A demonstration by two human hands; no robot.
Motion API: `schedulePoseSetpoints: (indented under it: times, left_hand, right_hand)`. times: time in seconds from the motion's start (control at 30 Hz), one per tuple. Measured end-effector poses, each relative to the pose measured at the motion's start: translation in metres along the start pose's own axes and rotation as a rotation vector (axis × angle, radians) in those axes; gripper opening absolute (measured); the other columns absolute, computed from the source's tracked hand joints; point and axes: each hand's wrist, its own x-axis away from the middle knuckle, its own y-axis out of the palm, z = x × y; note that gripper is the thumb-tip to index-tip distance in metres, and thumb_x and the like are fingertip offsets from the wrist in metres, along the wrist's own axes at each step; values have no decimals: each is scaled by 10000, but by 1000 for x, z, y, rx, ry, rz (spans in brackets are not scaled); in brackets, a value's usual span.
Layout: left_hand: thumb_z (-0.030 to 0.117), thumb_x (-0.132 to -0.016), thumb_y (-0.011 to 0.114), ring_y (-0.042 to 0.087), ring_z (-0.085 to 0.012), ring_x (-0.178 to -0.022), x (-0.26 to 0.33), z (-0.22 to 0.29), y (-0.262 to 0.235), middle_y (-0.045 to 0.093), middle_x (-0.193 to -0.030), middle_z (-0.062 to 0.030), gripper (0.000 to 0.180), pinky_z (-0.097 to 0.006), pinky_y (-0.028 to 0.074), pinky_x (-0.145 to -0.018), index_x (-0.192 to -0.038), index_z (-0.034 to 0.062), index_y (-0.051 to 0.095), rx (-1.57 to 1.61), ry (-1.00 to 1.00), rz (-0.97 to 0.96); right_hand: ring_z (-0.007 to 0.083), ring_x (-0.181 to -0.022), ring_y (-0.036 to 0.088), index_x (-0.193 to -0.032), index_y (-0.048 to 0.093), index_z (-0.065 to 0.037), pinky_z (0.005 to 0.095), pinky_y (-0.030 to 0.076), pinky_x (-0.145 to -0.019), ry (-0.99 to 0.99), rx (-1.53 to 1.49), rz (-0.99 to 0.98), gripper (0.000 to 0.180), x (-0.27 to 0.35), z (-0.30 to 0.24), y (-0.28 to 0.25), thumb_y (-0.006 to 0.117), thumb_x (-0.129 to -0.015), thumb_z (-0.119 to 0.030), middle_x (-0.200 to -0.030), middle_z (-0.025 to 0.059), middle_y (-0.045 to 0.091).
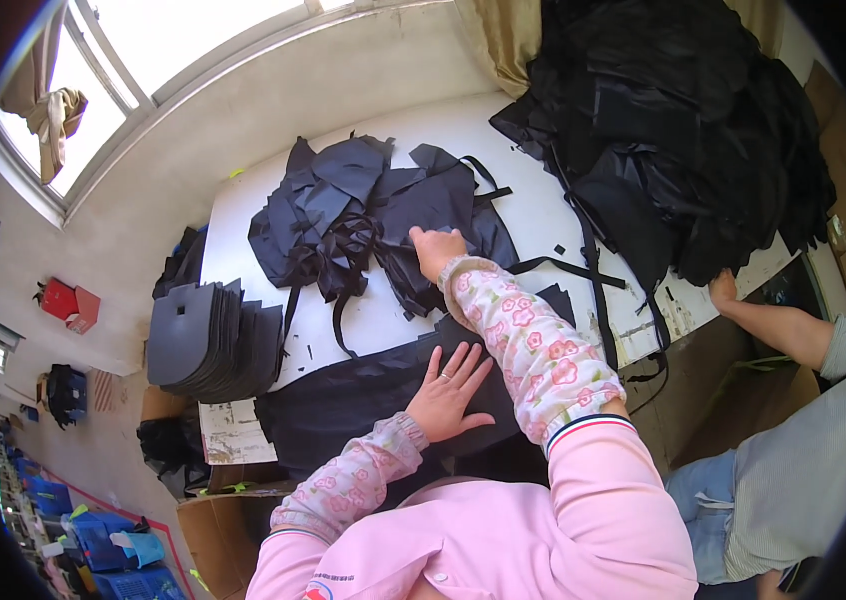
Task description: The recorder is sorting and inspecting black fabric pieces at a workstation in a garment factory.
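Observation:
My left hand (pixel 451 395) lies flat with its fingers spread on a wide piece of black fabric (pixel 328 405) along the table's near edge. Farther forward, my right hand (pixel 436 252) is closed on black fabric at the near side of a loose pile of black fabric pieces (pixel 348 170). The exact piece in its fingers is partly hidden by the hand and sleeve. Thin black straps (pixel 343 325) trail from that pile over the white table (pixel 228 225). A stack of dark grey panels with rounded corners (pixel 188 340) stands at the table's left.
A tall heap of black fabric (pixel 663 120) covers the table's far right. A co-worker's hand (pixel 723 288) touches its lower edge. Cardboard boxes (pixel 218 540) stand below the table at the left. Blue bins (pixel 103 540) line the floor beyond.

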Motion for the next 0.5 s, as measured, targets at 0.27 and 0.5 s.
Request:
schedulePoseSetpoints:
  times: [0.27,0.5]
  left_hand:
    - [174,-809,789,437,-355,-1334,-9,-28,-40,411,-1443,-206,748,-450,348,-1113,-1419,17,385,649,-121,673]
    - [159,-811,766,521,-268,-1216,-48,-50,-145,447,-1389,-156,773,-387,402,-1062,-1425,23,317,789,-152,1189]
  right_hand:
    - [294,-804,643,-1252,546,-76,382,506,-744,-307,-513,343,587,26,-28,-133,812,-744,-200,-857,141,639]
    - [206,-744,601,-1176,598,-32,340,514,-748,-574,-707,108,501,100,-97,-243,809,-737,-150,-759,63,565]
